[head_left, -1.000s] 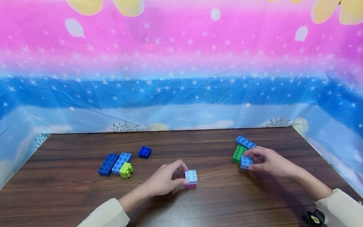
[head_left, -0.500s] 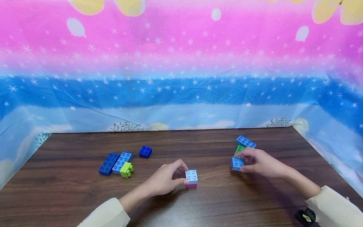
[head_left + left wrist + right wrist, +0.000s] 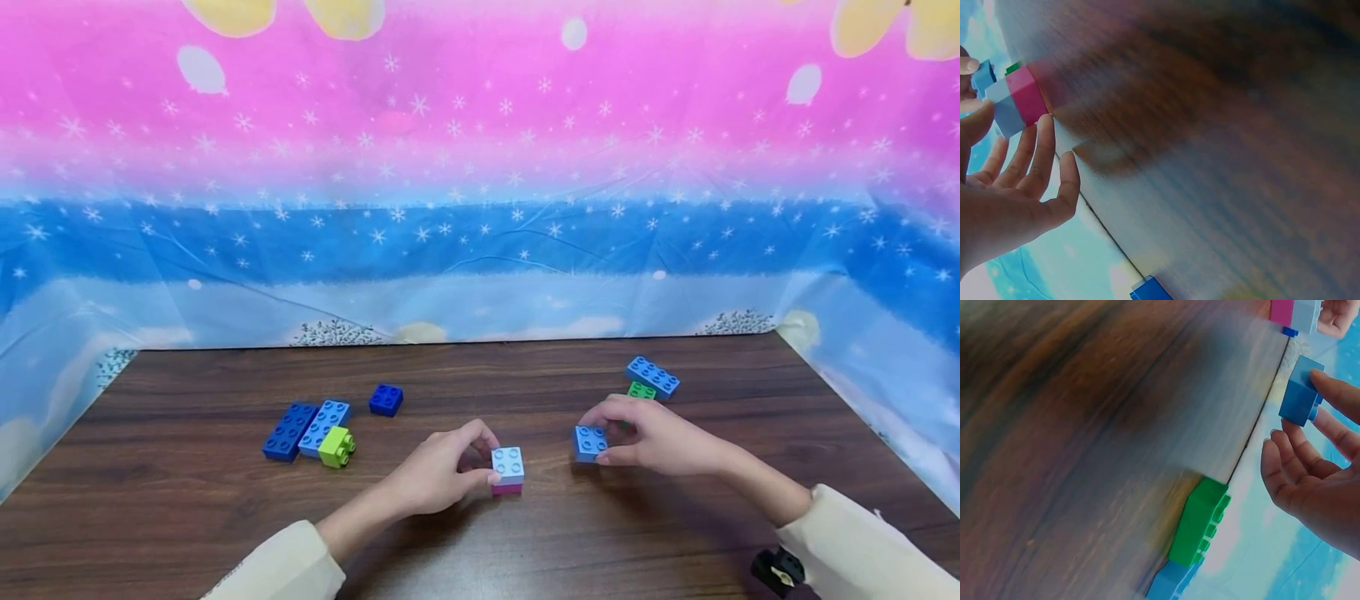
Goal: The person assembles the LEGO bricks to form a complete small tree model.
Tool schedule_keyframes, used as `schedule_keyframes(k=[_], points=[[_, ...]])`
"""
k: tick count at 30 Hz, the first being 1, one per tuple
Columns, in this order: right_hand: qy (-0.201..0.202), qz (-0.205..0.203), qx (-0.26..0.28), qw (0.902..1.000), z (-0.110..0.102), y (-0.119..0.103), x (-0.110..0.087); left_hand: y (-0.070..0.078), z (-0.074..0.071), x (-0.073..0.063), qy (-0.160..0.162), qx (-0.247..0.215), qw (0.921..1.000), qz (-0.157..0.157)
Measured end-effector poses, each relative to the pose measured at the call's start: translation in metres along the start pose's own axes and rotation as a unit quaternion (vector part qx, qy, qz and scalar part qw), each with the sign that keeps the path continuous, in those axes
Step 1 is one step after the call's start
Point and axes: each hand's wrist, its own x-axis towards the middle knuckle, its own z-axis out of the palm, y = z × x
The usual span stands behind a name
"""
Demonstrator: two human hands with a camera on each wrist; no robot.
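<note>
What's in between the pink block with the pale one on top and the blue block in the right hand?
In the head view, just bare table shows between the pale-and-pink stack and the blue block.

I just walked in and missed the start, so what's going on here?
A person's left hand holds a pale blue brick stacked on a pink brick. The right hand holds a four-stud blue brick, apparently lifted, clear of those two. Beyond that hand lie a green brick and a long blue brick; a lime brick and three other blue bricks sit to the left.
</note>
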Motion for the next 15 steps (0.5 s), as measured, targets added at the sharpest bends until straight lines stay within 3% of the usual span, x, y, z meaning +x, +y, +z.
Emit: schedule_keyframes(k=[15], points=[[0.002, -0.024, 0.009, 0.9997, 0.013, -0.027, 0.022, 0.002, 0.0, 0.0, 0.003, 0.007, 1.0, 0.004]])
